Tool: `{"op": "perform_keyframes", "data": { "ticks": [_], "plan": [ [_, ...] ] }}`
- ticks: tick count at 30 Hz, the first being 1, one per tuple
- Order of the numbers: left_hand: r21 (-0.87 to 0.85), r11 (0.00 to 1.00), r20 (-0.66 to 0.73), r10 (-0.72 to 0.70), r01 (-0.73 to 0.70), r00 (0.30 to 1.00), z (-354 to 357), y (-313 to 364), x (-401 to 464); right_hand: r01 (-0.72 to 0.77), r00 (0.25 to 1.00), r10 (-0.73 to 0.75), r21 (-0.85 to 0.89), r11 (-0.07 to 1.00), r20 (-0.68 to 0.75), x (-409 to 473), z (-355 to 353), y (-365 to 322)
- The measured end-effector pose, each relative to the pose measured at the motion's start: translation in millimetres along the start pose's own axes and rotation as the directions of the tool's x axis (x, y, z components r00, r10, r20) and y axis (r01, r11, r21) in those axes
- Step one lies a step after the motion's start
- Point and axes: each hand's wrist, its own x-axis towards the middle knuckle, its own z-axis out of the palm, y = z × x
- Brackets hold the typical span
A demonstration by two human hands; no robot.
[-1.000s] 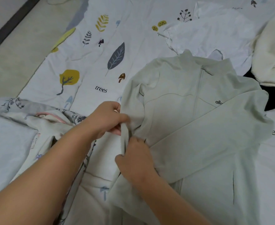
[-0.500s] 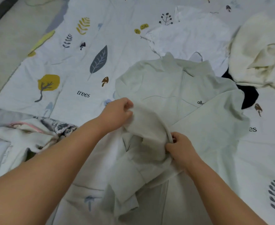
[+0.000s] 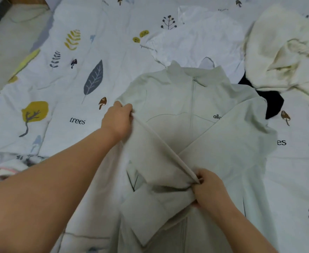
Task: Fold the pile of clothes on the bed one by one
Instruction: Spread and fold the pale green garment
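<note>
Fingers of the left hand [image 3: 117, 119] curl round the jacket's [image 3: 170, 92] left shoulder edge; those of the right hand [image 3: 207, 189] pinch the sleeve [image 3: 157, 154] at its lower end, so that the sleeve's edge runs taut and diagonal between both hands. Jacket, pale green, zip front up, lies flat on the bed sheet [image 3: 62, 92], its other sleeve folded across the chest. Beyond its collar lie a white garment [image 3: 201, 39], a cream garment [image 3: 281, 48] and a black one [image 3: 272, 103], partly covered.
</note>
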Motion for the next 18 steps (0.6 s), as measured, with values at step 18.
{"op": "perform_keyframes", "data": {
  "ticks": [18],
  "plan": [
    [0.067, 0.996, -0.102, -0.055, 0.062, 0.993, 2, 12, 43, -0.206, 0.977, 0.165, 0.386, 0.899, 0.137, -17, -27, 32]
  ]
}}
